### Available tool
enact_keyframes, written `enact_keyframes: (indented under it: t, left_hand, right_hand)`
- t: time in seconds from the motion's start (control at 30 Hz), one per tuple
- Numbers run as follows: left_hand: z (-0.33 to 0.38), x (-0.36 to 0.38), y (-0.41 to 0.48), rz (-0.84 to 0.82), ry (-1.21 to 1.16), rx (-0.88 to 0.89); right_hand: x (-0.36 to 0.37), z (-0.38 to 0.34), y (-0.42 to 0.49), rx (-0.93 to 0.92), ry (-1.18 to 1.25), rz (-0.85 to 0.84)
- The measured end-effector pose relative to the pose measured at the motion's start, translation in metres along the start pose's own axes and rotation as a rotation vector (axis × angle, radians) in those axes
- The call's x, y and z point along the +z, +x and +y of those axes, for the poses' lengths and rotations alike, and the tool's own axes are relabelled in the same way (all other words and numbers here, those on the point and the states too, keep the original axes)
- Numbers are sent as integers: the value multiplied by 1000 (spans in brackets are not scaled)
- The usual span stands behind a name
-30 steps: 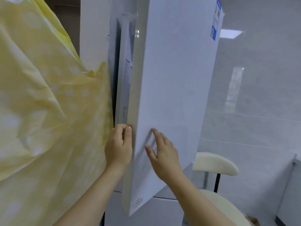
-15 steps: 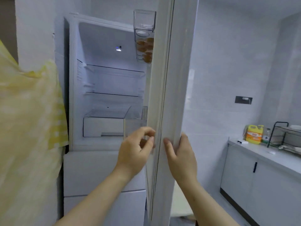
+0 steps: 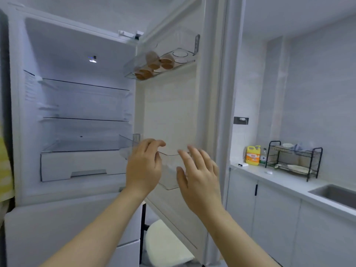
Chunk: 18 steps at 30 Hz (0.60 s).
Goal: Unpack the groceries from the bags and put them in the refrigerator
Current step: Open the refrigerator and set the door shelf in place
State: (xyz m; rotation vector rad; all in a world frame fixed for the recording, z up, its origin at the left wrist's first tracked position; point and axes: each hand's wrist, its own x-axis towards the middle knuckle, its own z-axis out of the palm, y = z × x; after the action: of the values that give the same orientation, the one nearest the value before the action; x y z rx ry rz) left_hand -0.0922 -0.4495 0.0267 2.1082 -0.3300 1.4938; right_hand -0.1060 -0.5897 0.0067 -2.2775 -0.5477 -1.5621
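The white refrigerator (image 3: 19,112) stands open, its glass shelves (image 3: 84,118) and white drawer (image 3: 81,166) bare. Its door (image 3: 173,112) is swung wide to the right. A clear tray high on the door holds several brown eggs (image 3: 158,64). A clear lower door bin (image 3: 169,170) is empty. My left hand (image 3: 143,166) hovers in front of that bin with loosely curled fingers, holding nothing. My right hand (image 3: 198,176) is beside it with fingers spread, off the door. No grocery bags are in view.
A counter (image 3: 289,182) runs along the right wall with a yellow detergent bottle (image 3: 253,155), a black dish rack (image 3: 292,160) and a sink (image 3: 335,193). A cream stool seat (image 3: 165,245) sits low behind the door. Yellow cloth (image 3: 4,170) hangs at the left edge.
The refrigerator door swung from nearly shut to wide open. Both hands have let go of its edge and now hover in front of the lower door bin.
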Motion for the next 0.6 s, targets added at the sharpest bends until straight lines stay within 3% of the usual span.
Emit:
enact_keyframes:
  t: [0.17,0.43,0.6]
  left_hand:
    - [-20,21,9,-285,-41,-80]
    - [-28,75,29,-491,-66,120]
    - [-18,113,32,-431,-47,164]
  right_hand:
    - [16,6,18,-29,23,-134]
    - [31,55,35,290,28,-217]
    - [37,84,42,448,19,-274]
